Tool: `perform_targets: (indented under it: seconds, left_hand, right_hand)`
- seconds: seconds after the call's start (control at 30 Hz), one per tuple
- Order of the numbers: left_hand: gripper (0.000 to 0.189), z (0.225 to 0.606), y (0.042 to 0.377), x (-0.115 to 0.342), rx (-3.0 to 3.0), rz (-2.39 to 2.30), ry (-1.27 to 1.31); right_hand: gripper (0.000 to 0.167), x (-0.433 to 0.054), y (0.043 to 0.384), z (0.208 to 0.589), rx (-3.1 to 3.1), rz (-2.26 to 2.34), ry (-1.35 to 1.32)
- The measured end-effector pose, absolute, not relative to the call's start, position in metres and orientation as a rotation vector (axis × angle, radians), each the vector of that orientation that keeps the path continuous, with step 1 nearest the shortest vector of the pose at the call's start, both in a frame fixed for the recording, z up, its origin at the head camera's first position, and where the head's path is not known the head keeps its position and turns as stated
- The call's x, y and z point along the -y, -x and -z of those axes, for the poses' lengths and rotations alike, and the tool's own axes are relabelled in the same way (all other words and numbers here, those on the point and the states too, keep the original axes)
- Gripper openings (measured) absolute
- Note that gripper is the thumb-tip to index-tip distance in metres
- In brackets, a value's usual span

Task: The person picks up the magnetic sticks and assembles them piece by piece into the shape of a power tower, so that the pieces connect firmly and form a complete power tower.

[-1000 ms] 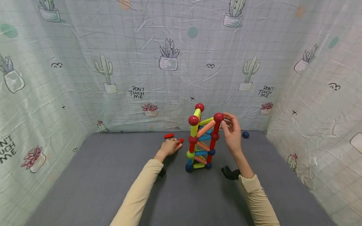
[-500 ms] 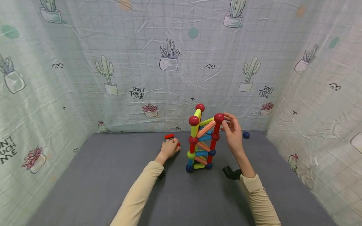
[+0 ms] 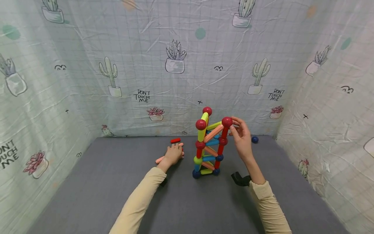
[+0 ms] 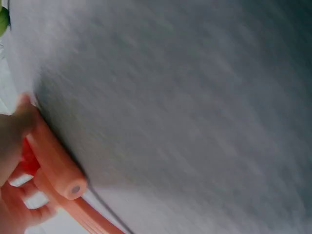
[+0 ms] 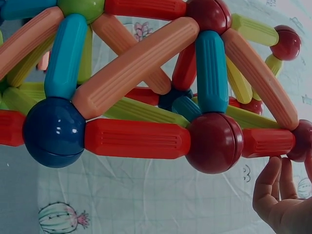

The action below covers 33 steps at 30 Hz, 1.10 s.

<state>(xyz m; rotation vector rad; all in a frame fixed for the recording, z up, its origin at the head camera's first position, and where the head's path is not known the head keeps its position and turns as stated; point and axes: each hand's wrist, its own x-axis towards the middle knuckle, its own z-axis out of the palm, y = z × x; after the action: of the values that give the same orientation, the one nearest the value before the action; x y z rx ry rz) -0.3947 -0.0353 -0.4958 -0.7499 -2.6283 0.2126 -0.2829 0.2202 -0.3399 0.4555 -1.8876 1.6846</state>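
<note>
A tower (image 3: 209,158) of coloured magnetic sticks and balls stands upright right of the middle in the head view. At its top right corner my right hand (image 3: 242,138) pinches the red ball (image 3: 227,122); the right wrist view has these fingertips (image 5: 274,168) at the end of a red stick beneath that ball. Left of the tower, my left hand (image 3: 173,153) lies low over loose sticks. In the left wrist view its thumb and curled fingers hold orange sticks (image 4: 57,163), with a red stick (image 4: 29,158) between them. The palm hides part of these sticks.
A single red stick (image 3: 175,140) lies beyond the left hand, near the table's back edge. A dark blue ball (image 3: 255,139) rests at the back right of the grey table (image 3: 187,208). A cactus-printed curtain (image 3: 128,71) encloses the back and sides.
My left hand has drawn slightly back and left; orange sticks now show around it, and the red stick by its fingers is mostly covered. The right hand stays at the top red ball.
</note>
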Motion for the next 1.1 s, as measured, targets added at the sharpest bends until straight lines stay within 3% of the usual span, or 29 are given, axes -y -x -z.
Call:
perform_targets:
  seconds: [0.43, 0.8, 0.93, 1.1]
  left_hand:
    - [0.014, 0.486, 0.395, 0.054, 2.622, -0.227, 0.864]
    - [0.025, 0.475, 0.398, 0.062, 2.646, 0.006, 0.819]
    - [0.025, 0.446, 0.394, 0.057, 2.488, 0.160, 0.802]
    - [0.029, 0.373, 0.370, 0.034, 2.198, 0.514, 0.781]
  right_hand:
    - [0.036, -0.218, 0.278, 0.333, 1.914, -1.668, -0.458]
    - [0.036, -0.212, 0.269, 0.323, 1.947, -1.627, -0.447]
    - [0.036, -0.212, 0.268, 0.323, 1.952, -1.629, -0.447]
    - [0.036, -0.212, 0.267, 0.323, 1.959, -1.623, -0.460]
